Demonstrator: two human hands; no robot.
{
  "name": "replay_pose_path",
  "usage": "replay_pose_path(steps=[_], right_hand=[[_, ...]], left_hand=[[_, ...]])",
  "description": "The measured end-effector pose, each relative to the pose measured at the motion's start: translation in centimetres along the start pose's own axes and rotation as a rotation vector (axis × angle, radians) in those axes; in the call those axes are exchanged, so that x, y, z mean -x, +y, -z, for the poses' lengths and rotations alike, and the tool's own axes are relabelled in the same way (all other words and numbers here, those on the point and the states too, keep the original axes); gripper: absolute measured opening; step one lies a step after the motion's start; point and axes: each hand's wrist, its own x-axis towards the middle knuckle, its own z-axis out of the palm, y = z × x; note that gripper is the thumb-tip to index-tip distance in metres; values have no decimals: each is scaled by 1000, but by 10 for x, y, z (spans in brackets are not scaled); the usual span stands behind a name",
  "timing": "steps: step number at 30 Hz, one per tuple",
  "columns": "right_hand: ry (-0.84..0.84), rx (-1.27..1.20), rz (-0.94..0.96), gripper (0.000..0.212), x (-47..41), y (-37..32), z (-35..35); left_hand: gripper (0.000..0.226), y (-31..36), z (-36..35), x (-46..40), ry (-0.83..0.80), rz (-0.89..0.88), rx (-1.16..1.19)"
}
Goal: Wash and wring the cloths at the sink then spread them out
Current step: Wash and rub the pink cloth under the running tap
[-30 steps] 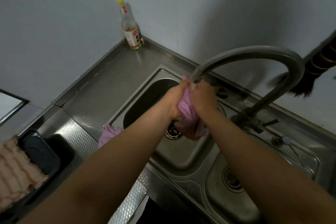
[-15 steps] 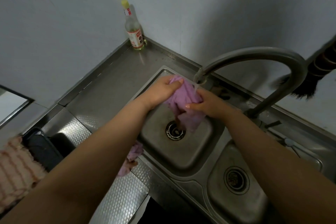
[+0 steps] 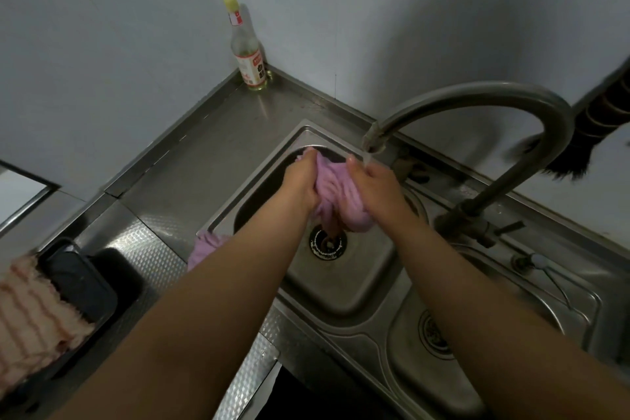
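Both hands [image 3: 341, 187] grip the purple cloth [image 3: 335, 191] under the tap [image 3: 373, 140], mid-wash; probably another purple cloth [image 3: 206, 247] waits left, nothing spread yet.

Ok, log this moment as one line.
stage: washing | left hand + right hand: gripping purple cloth | faucet: running | second purple cloth: waiting on sink edge
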Motion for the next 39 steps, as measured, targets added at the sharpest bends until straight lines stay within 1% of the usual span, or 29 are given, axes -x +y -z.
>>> replay_pose_path(steps=[1,3,5,7,9,11,13,14,16,17,19,20,21,23,24,26,28,30,31,32,34,35,37,39], right_hand=[[47,34,10,38,-3,-5,-8],[151,179,13,42,-14,-12,-9],[233,293,-24,40,-23,-13,-1],[223,285,15,42,-19,-10,-8],[203,370,77,47,-11,-9,-19],[245,462,97,44,-14,-10,-15],[282,474,57,35,-22,-18,0],[282,426,47,34,-23,-20,2],[245,308,23,40,-17,-22,-11],[238,295,14,43,-13,-23,-20],[246,240,-5,42,-13,-22,-20],[229,241,9,41,-16,-22,-10],[179,324,57,42,-20,-23,2],[72,450,92,43,-30,-20,23],[15,426,76,42,-32,-20,28],[-110,366,36,39,-32,-21,35],[-176,349,-16,33,-33,-22,44],[-172,289,-10,21,-34,-20,52],[-147,266,7,15,-33,-17,53],[-97,285,44,12,-31,-15,52],[52,313,141,12,-24,-5,45],[90,283,154,14,-17,-2,40],[28,206,68,29,-6,4,28],[-77,185,-18,40,1,11,19]], left_hand=[[35,-6,-8,2,-8,39,15],[25,-15,-28,22,-34,61,45],[23,-18,-44,40,-82,51,55],[24,-16,-42,34,-27,1,66],[25,-13,-38,29,5,-42,114],[29,-18,-39,31,-71,39,147],[29,-22,-44,41,-177,133,163],[29,-21,-44,44,-172,128,161],[34,-16,-40,37,-143,44,152],[39,-14,-37,37,-148,24,123],[48,-12,-30,40,-218,96,115],[49,-13,-27,41,-305,148,83],[51,-14,-20,38,-386,167,49],[51,-15,-4,30,-449,99,-136],[49,-13,5,26,-474,59,-237],[45,-4,20,26,-473,54,-418],[52,2,33,26,-586,97,-491],[59,7,40,25,-637,100,-449],[61,8,42,23,-636,97,-395],[61,8,44,24,-644,99,-321],[56,5,44,25,-600,89,-173],[53,4,44,26,-567,71,-121],[52,3,43,27,-519,38,-74],[51,4,43,29,-524,13,-71]])
